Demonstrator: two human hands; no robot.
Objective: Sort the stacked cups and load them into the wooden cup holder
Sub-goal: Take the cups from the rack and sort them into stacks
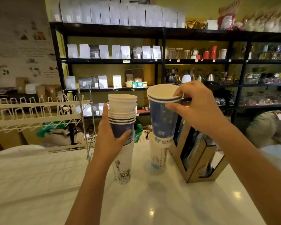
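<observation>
Fingers (177, 93) of right hand (199, 109) pinching blue cup (162, 117) rim; left hand (110, 140) wrapped round cup stack (122, 114) at nine o'clock, wooden holder (199, 161) at five

cup stack (122, 127) left, holder (199, 159) right

White counter (152, 200): wooden cup holder (199, 159) at right, clear cup (157, 156) beside it, wire rack (39, 120) at left.

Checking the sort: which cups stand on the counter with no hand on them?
The white cup with blue print, right of the held stack, under the blue cups pinched by the right hand.
</observation>
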